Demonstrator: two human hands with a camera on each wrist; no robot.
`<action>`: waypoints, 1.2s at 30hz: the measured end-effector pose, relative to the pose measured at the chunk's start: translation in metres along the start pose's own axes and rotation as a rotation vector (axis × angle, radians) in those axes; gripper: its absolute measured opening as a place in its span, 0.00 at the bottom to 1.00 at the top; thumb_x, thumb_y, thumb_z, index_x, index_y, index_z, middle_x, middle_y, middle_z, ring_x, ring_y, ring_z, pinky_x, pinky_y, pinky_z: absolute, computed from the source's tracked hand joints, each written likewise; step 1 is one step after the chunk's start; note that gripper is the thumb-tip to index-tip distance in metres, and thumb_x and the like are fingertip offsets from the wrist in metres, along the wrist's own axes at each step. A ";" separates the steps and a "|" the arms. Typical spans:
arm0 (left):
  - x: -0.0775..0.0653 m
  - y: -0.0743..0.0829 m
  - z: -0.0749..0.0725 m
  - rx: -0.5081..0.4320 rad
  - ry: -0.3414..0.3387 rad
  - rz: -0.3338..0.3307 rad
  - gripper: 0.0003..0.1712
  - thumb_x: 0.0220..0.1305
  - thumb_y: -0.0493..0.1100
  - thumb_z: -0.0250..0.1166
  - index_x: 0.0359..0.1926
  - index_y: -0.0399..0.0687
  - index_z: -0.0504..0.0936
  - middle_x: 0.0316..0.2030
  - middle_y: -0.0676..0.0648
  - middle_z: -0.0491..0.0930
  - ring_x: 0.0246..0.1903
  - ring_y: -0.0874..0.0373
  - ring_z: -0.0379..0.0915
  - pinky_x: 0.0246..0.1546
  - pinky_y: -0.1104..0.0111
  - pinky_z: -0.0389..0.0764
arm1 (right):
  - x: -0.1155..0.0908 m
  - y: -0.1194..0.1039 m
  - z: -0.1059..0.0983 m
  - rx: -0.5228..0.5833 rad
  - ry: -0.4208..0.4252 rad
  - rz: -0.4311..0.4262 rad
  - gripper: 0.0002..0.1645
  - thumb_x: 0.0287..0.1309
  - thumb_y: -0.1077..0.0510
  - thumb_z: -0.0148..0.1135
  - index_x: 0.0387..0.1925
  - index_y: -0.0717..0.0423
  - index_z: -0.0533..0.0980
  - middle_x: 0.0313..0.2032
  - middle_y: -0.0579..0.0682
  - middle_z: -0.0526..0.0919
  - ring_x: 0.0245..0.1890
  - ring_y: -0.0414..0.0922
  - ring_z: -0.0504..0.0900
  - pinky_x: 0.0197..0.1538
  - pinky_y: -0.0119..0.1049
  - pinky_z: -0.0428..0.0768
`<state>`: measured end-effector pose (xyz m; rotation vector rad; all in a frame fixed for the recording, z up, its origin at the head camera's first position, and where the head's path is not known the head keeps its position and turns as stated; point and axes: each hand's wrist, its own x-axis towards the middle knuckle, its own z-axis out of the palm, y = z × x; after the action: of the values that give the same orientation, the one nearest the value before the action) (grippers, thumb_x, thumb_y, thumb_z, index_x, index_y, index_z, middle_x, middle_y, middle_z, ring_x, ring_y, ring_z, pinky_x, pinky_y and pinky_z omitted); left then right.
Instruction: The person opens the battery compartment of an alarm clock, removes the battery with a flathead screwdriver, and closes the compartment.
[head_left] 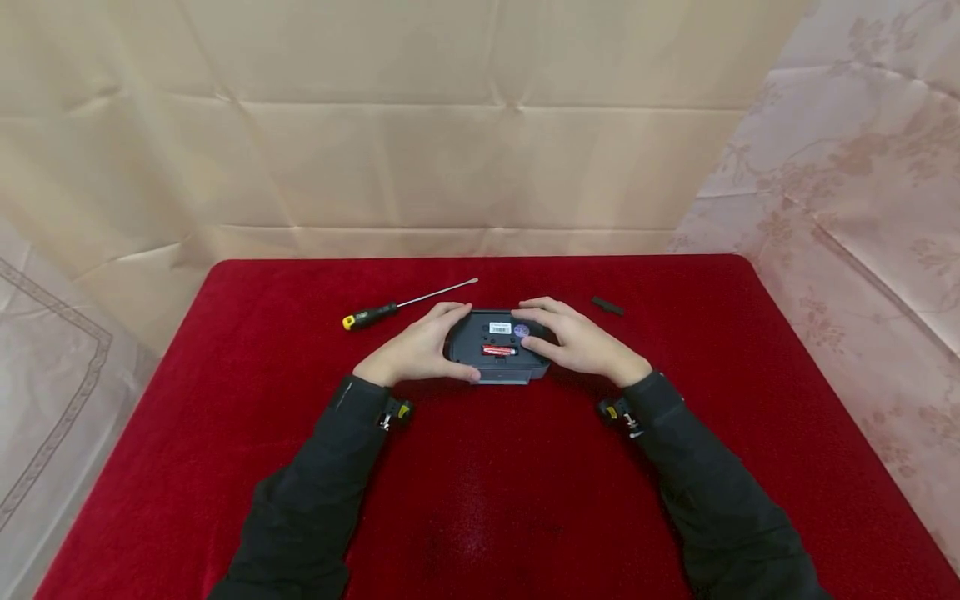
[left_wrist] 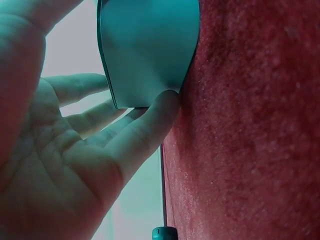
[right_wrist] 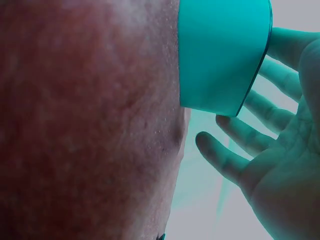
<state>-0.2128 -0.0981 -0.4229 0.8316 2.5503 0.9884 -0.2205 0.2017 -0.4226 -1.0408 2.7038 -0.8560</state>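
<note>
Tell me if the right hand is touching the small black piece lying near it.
Apart: the head view shows bare red cloth between the right hand and the small black piece.

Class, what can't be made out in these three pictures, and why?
Head: white label, print too small to read.
Head: dark strip, too small to identify.
Head: dark device, lower face hidden by its own body.
Left wrist: screwdriver, handle cut off by the bottom edge.
Right wrist: dark device, cut off by the top edge.

Free passage, as I view it: red cloth (head_left: 468,492) between both sleeves (head_left: 311,492); screwdriver (head_left: 384,312) obstructs beyond left hand (head_left: 420,346).
</note>
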 end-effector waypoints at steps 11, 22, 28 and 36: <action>0.000 0.000 0.000 0.000 -0.003 -0.012 0.66 0.50 0.61 0.78 0.79 0.41 0.51 0.73 0.43 0.56 0.63 0.50 0.61 0.61 0.57 0.74 | 0.004 -0.009 0.010 -0.055 0.025 -0.139 0.31 0.67 0.49 0.66 0.68 0.52 0.74 0.69 0.56 0.68 0.66 0.51 0.64 0.64 0.51 0.72; -0.001 -0.002 0.001 -0.026 -0.031 -0.059 0.70 0.49 0.62 0.79 0.80 0.38 0.46 0.72 0.40 0.58 0.62 0.49 0.63 0.63 0.56 0.71 | 0.006 -0.019 0.017 -0.103 0.015 -0.220 0.34 0.65 0.42 0.66 0.69 0.44 0.73 0.68 0.54 0.71 0.72 0.58 0.59 0.68 0.74 0.48; -0.001 -0.003 0.001 -0.021 -0.037 -0.059 0.71 0.50 0.61 0.79 0.80 0.38 0.46 0.72 0.40 0.58 0.62 0.49 0.63 0.63 0.56 0.71 | 0.006 -0.027 0.022 -0.186 0.040 -0.231 0.39 0.63 0.35 0.65 0.71 0.42 0.71 0.68 0.53 0.71 0.72 0.56 0.61 0.71 0.68 0.48; -0.002 -0.001 0.001 -0.028 -0.037 -0.065 0.70 0.51 0.61 0.79 0.80 0.39 0.45 0.73 0.40 0.57 0.62 0.49 0.63 0.63 0.56 0.71 | 0.005 -0.031 0.025 -0.221 0.012 -0.230 0.34 0.67 0.39 0.62 0.72 0.40 0.71 0.70 0.53 0.69 0.72 0.54 0.61 0.65 0.54 0.72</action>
<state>-0.2113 -0.0999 -0.4244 0.7472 2.5103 0.9777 -0.1990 0.1680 -0.4256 -1.4187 2.7740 -0.6029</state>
